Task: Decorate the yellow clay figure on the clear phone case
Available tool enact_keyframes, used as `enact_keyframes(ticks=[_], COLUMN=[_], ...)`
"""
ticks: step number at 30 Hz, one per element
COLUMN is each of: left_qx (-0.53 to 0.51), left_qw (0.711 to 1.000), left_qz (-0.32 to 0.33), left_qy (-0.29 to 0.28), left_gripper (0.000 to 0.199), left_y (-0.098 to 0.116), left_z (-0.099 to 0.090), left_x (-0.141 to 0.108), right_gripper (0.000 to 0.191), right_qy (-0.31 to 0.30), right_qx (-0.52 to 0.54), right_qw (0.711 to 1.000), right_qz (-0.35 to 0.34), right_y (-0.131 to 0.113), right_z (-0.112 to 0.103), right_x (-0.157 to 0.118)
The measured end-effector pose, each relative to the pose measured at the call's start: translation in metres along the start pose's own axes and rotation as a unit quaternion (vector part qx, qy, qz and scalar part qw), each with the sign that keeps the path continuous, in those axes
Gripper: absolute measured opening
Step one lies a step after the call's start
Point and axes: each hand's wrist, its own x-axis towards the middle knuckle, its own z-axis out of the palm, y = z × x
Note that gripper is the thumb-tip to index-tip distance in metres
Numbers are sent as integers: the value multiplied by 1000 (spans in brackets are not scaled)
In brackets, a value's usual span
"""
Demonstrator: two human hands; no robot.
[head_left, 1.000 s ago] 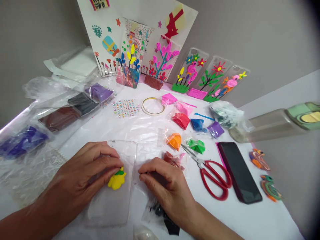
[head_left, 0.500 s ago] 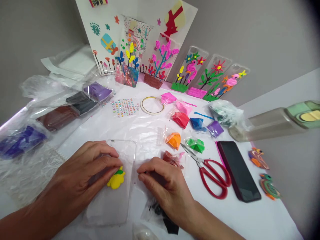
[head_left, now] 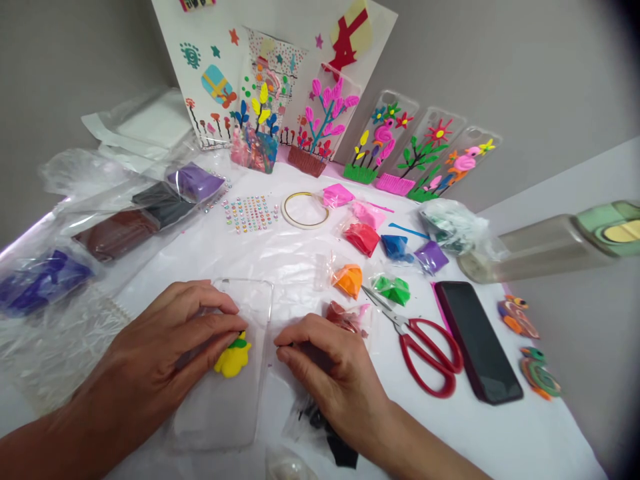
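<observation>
A clear phone case (head_left: 237, 413) lies flat in front of me, with a yellow clay shape (head_left: 233, 362) and a green clay leaf (head_left: 241, 344) on it. My left hand (head_left: 175, 340) rests over the case's left side, thumb and forefinger pinched at the top of the yellow shape. A small black piece of clay (head_left: 243, 333) shows at those fingertips. Just right of the case, my right hand (head_left: 330, 367) is closed in a pinch, with a tiny dark bit at its fingertips, too small to name surely. Partly under that hand lies a packet of black clay (head_left: 343, 447).
Red-handled scissors (head_left: 430, 353) and a dark phone (head_left: 477, 343) lie to the right, near a bottle (head_left: 535, 247). Clay packets, such as orange (head_left: 349, 280) and green (head_left: 394, 291), lie beyond my right hand. Decorated phone cases (head_left: 420, 157) lean at the back.
A small black piece now shows at my left fingertips above the green leaf. Both hands stay almost in the same place.
</observation>
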Motion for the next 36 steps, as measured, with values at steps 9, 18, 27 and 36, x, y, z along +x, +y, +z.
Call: enact_keyframes(ticks=[9, 18, 27, 36], left_qx=[7, -13, -27, -45], left_qw=[999, 999, 998, 998], left_qz=[-24, -33, -28, -35], left_qy=[21, 21, 41, 31], left_gripper=[28, 32, 35, 37], left_y=[-1, 4, 3, 6], left_z=[-8, 1, -5, 0], left_x=[-2, -6, -4, -6], right_gripper=[9, 9, 10, 10], right_qy=[1, 0, -1, 4], right_qx=[7, 3, 4, 5], right_qw=[1000, 1000, 1000, 1000], right_qz=[6, 8, 13, 9], right_y=[-1, -1, -1, 0], right_z=[1, 0, 1, 0], right_x=[0, -1, 0, -1])
